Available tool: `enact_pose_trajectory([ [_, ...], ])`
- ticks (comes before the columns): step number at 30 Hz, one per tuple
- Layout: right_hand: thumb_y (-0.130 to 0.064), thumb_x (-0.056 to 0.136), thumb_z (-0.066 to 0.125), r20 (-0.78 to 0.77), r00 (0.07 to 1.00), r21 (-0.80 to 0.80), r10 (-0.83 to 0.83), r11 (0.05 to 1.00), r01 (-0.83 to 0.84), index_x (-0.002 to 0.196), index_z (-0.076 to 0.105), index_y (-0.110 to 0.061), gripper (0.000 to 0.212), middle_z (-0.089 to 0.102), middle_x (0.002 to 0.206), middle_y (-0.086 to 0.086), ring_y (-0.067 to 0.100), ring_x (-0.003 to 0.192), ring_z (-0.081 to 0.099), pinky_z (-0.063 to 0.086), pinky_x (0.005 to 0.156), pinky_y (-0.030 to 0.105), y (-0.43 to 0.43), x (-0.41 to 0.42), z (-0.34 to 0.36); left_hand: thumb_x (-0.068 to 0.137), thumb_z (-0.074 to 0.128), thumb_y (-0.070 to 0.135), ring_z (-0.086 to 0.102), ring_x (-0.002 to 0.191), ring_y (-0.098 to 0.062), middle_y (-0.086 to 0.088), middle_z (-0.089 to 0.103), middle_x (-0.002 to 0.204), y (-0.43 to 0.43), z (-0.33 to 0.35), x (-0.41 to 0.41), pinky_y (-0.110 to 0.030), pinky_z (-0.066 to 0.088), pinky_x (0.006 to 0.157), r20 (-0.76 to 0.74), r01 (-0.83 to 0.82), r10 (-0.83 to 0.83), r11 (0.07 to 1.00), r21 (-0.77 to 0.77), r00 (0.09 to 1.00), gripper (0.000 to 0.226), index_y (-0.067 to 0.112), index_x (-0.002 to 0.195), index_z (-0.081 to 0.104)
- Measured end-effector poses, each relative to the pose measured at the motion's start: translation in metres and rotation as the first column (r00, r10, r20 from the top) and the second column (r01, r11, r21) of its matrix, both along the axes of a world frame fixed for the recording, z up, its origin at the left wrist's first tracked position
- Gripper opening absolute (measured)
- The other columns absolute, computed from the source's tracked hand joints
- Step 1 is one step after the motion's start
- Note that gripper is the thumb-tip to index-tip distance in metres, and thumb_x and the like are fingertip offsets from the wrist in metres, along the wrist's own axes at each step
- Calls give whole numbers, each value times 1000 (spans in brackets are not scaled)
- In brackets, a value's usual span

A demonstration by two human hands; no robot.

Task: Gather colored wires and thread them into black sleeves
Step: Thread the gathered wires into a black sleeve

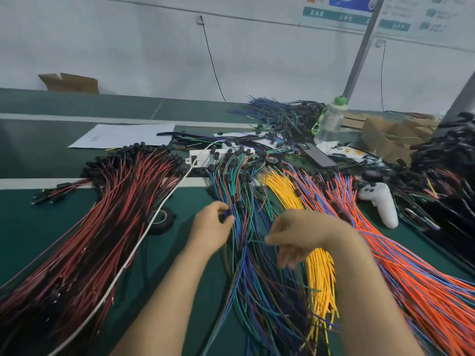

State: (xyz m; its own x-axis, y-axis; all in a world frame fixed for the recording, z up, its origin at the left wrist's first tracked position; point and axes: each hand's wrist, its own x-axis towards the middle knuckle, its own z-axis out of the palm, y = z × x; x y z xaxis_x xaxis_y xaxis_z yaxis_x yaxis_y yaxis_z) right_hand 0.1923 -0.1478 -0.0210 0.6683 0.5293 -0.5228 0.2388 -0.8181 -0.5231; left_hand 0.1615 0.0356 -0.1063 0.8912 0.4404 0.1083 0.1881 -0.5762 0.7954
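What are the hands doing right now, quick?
Left hand: grips wires in the blue-green bundle.
Right hand: seems to pinch one thin green wire; blurry.

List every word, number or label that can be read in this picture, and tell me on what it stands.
No text here can be read with certainty.
Wall posters: printed headings on teal bands, too blurred to read.
White paper sheet on the table: a few small handwritten marks, too small to read.
White packet beside the bottle: orange print, too blurred to read.
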Motion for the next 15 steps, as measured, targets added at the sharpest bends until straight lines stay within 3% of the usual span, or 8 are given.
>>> enact_pose_trajectory([
  [3, -31, 96, 56, 162, 981, -28, -108, 993, 114, 78, 64, -6, 32, 67, 59, 1, 9, 48, 59, 51, 53, 18, 10, -3, -18, 89, 60, 20, 62, 94, -22, -3, 65, 104, 15, 7, -5, -38, 53, 85, 19, -54, 57, 992, -117, 998, 16, 15, 104, 62],
  [4, -29, 95, 57, 242, 956, 3, -163, 986, 167, 77, 63, -7, 29, 64, 59, 2, 10, 48, 58, 51, 54, 20, 11, -1, -20, 89, 61, 25, 62, 90, -21, 0, 65, 97, 16, 9, -8, -34, 52, 81, 15, -58, 60, 993, -106, 998, 10, 19, 96, 61],
  [6, -26, 95, 58, 352, 912, 38, -210, 977, 211, 88, 66, -5, 23, 61, 64, 4, 17, 54, 58, 53, 62, 27, 16, 2, -21, 84, 65, 40, 60, 79, -13, 6, 62, 84, 9, 14, -15, -27, 45, 67, -63, 3, -6, 999, -45, 998, 18, 25, 85, 55],
  [9, -15, 95, 54, 253, 940, 84, -228, 973, 214, 97, 63, -10, 11, 65, 75, 7, 21, 64, 64, 58, 72, 33, 30, -3, -24, 71, 70, 58, 56, 75, -17, 6, 55, 78, -13, 19, -23, -29, 39, 60, -267, 198, -152, 968, 154, 951, 45, 24, 89, 46],
  [12, -8, 93, 50, 233, 929, 192, -289, 950, 248, 100, 62, -16, 16, 69, 87, 13, 27, 76, 67, 58, 81, 39, 41, -5, -32, 77, 67, 49, 60, 89, -28, -1, 56, 88, -26, 21, -25, -32, 41, 65, -365, 267, -106, 865, 425, 925, 41, 22, 96, 42],
  [14, -8, 94, 51, 170, 896, 378, -411, 866, 326, 99, 64, -12, 14, 68, 85, 12, 22, 72, 63, 55, 82, 42, 43, -3, -36, 83, 62, 33, 62, 92, -29, -5, 64, 94, -26, 26, -24, -32, 47, 70, -367, 269, -113, 872, 408, 923, 24, 18, 96, 49],
  [15, -7, 94, 52, 99, 871, 481, -482, 789, 382, 100, 65, -9, 14, 68, 88, 13, 20, 71, 62, 55, 82, 42, 41, -2, -38, 86, 58, 24, 65, 86, -27, -6, 67, 89, -22, 28, -22, -31, 51, 70, -342, 259, -156, 924, 280, 927, 12, 14, 90, 52],
])
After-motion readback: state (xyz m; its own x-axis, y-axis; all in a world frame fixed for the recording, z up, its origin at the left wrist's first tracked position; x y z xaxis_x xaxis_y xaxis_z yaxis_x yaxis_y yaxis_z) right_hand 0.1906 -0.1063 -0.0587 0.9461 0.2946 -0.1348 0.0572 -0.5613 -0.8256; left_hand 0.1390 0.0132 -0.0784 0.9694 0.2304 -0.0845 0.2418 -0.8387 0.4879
